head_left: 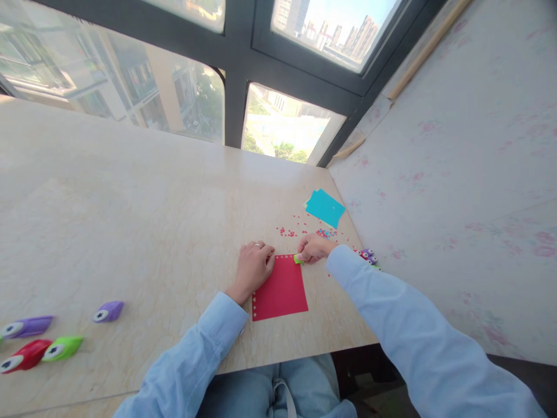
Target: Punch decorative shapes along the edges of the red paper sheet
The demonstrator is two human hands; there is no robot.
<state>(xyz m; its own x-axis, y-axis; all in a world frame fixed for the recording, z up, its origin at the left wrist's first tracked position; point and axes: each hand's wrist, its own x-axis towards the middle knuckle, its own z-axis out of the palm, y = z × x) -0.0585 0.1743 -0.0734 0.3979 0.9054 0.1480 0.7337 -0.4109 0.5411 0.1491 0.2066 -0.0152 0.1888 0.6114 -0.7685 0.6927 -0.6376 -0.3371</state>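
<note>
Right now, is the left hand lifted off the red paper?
No, the left hand rests flat on the red paper, at its upper left corner.

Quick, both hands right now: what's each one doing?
Left hand: flat, pressing on the red paper, holding nothing.
Right hand: closed on a small green punch at the paper's top edge.

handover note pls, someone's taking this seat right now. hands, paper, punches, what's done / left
Left hand: flat on the red paper, pinning its top-left corner.
Right hand: grip closed on a small green punch at the sheet's top-right corner.
Done: holes run along the left edge and most of the top edge; red confetti lies beyond.
Left: right and bottom edges unpunched.
Nearby: teal paper far right, spare punches far left, more by the right sleeve.
</note>
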